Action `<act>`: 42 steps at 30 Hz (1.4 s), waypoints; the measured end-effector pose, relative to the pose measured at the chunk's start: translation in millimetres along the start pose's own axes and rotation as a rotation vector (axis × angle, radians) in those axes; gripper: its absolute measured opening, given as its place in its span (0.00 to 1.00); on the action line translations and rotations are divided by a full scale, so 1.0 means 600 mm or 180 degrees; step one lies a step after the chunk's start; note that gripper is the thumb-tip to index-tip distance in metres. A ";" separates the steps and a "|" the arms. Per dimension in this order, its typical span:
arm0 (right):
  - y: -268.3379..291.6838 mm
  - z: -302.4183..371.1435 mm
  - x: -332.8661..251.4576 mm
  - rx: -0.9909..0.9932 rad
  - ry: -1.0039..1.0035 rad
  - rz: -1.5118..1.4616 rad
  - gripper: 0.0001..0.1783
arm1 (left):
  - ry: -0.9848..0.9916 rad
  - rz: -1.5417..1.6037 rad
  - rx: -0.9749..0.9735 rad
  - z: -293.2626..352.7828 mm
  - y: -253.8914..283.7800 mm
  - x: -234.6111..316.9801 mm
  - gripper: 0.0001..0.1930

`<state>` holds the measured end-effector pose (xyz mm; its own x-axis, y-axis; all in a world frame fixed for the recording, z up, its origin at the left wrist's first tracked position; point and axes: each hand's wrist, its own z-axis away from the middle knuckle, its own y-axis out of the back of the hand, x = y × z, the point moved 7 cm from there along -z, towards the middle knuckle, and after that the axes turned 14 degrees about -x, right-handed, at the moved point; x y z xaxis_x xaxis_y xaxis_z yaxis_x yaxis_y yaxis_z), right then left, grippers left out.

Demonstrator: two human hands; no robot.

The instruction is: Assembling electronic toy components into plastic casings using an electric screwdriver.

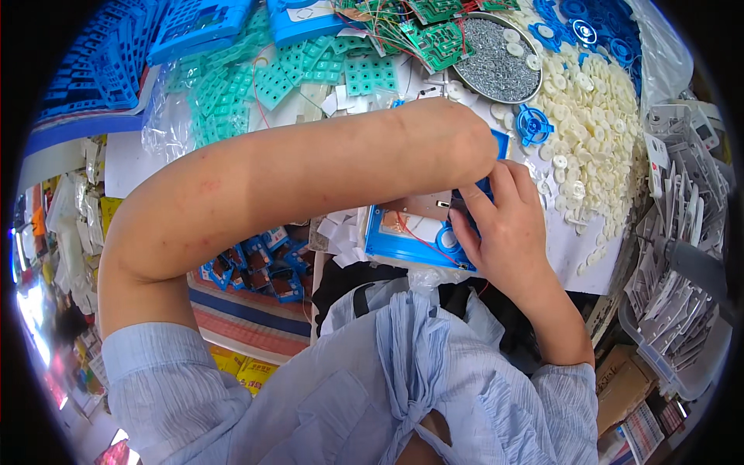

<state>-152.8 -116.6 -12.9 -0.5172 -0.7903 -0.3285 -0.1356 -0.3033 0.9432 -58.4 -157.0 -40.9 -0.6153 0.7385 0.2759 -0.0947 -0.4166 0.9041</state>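
A blue plastic case (403, 244) lies open at the table's near edge, with a brown circuit board (422, 205) and thin red wires inside it. My right hand (508, 229) grips the case's right side, fingers curled over its rim and thumb next to a round blue part. My left forearm (310, 178) crosses high over the case from the left. It bends down at the wrist, and my left hand (477, 151) is almost wholly hidden behind it, so its grip cannot be made out.
Behind the case are a metal dish of small screws (496, 66), a heap of cream plastic discs (601, 116), blue toothed wheels (533, 124), green circuit boards (434, 35) and teal rubber keypads (256, 85). Blue frames (116, 62) are stacked far left. A bin of grey-white parts (682, 232) stands right.
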 end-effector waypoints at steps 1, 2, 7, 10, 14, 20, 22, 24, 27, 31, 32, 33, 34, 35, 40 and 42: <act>-0.001 0.000 -0.001 -0.0006 -0.0011 0.0023 0.28 | -0.0023 0.0060 0.0088 0.005 0.007 0.003 0.12; -0.001 0.000 0.000 -0.0013 -0.0024 0.0046 0.28 | -0.0047 0.0123 0.0172 0.009 0.014 0.006 0.12; 0.002 -0.002 -0.005 -0.0065 -0.0036 0.0066 0.29 | 0.0187 0.0412 0.0779 0.029 0.032 0.005 0.14; 0.005 -0.003 -0.014 -0.0113 -0.0041 0.0214 0.29 | 0.0309 0.0373 0.1287 0.060 0.032 -0.002 0.17; -0.004 -0.001 -0.018 -0.0230 -0.0047 0.0489 0.31 | 0.0645 0.0551 0.2107 0.139 0.033 0.013 0.14; -0.004 0.001 -0.016 -0.0363 -0.0052 0.0471 0.33 | 0.0688 0.0607 0.1587 0.218 -0.070 0.095 0.18; -0.005 0.002 -0.016 -0.0346 -0.0038 0.0491 0.33 | 0.0701 0.0446 0.1522 0.220 -0.082 0.102 0.20; -0.005 0.001 -0.017 -0.0315 -0.0020 0.0504 0.32 | 0.0701 0.0264 0.1456 0.222 -0.089 0.108 0.22; -0.002 -0.003 -0.019 -0.0289 0.0024 0.0503 0.32 | 0.0544 0.0058 0.1352 0.221 -0.093 0.103 0.25; 0.005 -0.006 -0.011 -0.0377 0.0144 0.0443 0.28 | 0.0210 0.0086 0.1233 0.216 -0.085 0.091 0.24; 0.008 -0.007 -0.008 -0.0407 0.0206 0.0394 0.27 | 0.0126 0.0121 0.1230 0.214 -0.082 0.088 0.24; 0.012 -0.008 -0.006 -0.0438 0.0269 0.0344 0.26 | 0.0010 0.0322 0.1342 0.214 -0.078 0.082 0.22; 0.015 -0.009 -0.005 -0.0419 0.0288 0.0276 0.25 | -0.0106 0.0530 0.1441 0.214 -0.074 0.075 0.20; 0.019 -0.010 -0.005 -0.0402 0.0308 0.0208 0.24 | -0.0220 0.0739 0.1539 0.215 -0.071 0.070 0.18; 0.040 -0.012 0.016 -0.0068 0.0473 -0.0268 0.21 | 0.0075 0.1418 0.2206 0.252 -0.064 0.037 0.13; 0.048 -0.010 0.021 0.0345 0.0489 -0.0325 0.19 | 0.0247 0.1214 0.2285 0.257 -0.062 0.044 0.13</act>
<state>-158.2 -138.3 9.9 -0.3622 -0.8329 -0.4185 -0.2751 -0.3334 0.9018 49.6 -40.4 -17.2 -0.5589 0.5646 0.6073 0.6405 -0.1713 0.7486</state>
